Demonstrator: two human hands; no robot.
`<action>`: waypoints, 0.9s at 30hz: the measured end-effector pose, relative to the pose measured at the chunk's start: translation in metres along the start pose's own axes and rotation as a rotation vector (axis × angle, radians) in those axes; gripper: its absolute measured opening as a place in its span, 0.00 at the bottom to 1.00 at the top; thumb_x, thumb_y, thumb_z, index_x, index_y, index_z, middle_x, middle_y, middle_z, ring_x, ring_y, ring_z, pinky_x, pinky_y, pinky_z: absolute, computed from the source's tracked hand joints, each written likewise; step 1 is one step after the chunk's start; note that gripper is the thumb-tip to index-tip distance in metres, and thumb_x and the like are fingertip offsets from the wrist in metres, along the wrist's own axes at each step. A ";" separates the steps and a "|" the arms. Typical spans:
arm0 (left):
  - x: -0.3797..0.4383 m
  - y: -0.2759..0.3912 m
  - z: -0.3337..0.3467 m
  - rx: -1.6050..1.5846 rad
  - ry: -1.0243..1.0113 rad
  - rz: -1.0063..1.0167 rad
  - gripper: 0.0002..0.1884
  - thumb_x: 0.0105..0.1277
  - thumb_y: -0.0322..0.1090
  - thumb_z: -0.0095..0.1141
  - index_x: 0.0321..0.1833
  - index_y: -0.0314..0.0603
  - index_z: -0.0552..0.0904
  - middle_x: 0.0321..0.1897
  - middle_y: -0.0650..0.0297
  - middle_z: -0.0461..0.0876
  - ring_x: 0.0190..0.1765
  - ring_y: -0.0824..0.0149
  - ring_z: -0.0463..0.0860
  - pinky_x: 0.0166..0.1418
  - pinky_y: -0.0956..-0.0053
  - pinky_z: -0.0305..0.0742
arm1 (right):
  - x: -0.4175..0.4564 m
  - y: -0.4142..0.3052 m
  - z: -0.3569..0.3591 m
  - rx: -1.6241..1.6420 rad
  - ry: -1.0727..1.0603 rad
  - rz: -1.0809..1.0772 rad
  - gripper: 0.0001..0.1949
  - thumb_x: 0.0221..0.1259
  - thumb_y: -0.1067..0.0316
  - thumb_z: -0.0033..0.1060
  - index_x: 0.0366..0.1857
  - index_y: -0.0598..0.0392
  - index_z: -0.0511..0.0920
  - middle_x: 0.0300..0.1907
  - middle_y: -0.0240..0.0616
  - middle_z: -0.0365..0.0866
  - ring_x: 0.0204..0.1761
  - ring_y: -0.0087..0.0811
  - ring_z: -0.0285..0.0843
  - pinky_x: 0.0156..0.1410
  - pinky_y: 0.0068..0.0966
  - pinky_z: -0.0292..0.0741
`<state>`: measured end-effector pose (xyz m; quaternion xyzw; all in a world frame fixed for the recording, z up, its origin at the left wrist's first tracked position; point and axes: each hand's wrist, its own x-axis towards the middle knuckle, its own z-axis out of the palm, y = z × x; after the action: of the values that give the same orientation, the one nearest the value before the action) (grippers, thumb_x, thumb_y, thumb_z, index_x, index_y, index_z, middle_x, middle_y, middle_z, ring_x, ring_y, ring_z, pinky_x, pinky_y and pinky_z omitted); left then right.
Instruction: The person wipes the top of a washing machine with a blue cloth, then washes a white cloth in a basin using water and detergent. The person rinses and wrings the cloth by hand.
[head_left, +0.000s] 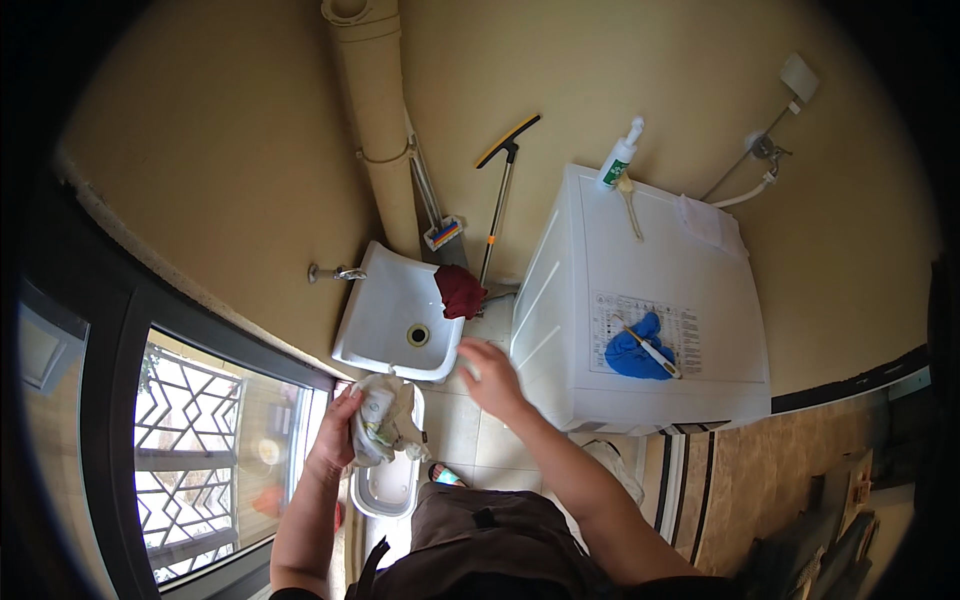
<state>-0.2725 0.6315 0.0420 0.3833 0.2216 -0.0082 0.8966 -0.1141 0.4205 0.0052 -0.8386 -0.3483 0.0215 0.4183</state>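
Note:
A crumpled off-white cloth (382, 424) with faint coloured print hangs from my left hand (337, 427), whose fingers grip its left side. Beneath the cloth stands a white plastic basin (386, 491), partly hidden by it. My right hand (487, 375) is raised between the sink and the washing machine, holding nothing, with thumb and fingers apart. Just beyond both hands is a white ceramic sink (382, 307) with its round drain (418, 335) showing. A dark red cloth (459, 291) lies over the sink's right rim.
At right stands a white washing machine (675, 262) bearing a blue cloth (641, 349), a white-handled tool (660, 358), a pump bottle (619, 161), a brush (630, 210) and a pale cloth (711, 225). A squeegee (499, 202) and a mop (442, 231) lean behind. A window (187, 450) borders the left.

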 end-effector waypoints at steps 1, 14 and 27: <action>-0.003 0.000 -0.006 0.014 0.017 0.006 0.17 0.65 0.39 0.49 0.53 0.37 0.71 0.45 0.60 0.78 0.47 0.65 0.78 0.54 0.70 0.73 | 0.001 -0.001 -0.015 -0.168 0.082 -0.035 0.22 0.50 0.65 0.61 0.51 0.60 0.73 0.57 0.50 0.68 0.60 0.47 0.64 0.65 0.39 0.60; 0.011 0.000 -0.016 -0.083 -0.114 -0.073 0.20 0.65 0.41 0.49 0.55 0.38 0.71 0.48 0.59 0.77 0.51 0.64 0.77 0.57 0.67 0.71 | -0.024 -0.020 0.022 0.445 -0.434 0.139 0.26 0.48 0.75 0.60 0.57 0.54 0.70 0.56 0.44 0.70 0.57 0.33 0.70 0.61 0.28 0.67; 0.086 0.020 -0.055 0.881 0.181 0.300 0.14 0.66 0.34 0.49 0.52 0.38 0.70 0.47 0.57 0.76 0.50 0.59 0.76 0.54 0.69 0.70 | 0.078 0.069 0.093 1.335 -0.428 0.707 0.10 0.45 0.69 0.46 0.33 0.55 0.75 0.34 0.35 0.78 0.38 0.30 0.75 0.48 0.27 0.72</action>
<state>-0.2126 0.6967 -0.0129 0.7540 0.2166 0.0616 0.6171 -0.0463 0.5039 -0.0847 -0.4486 -0.0472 0.5193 0.7258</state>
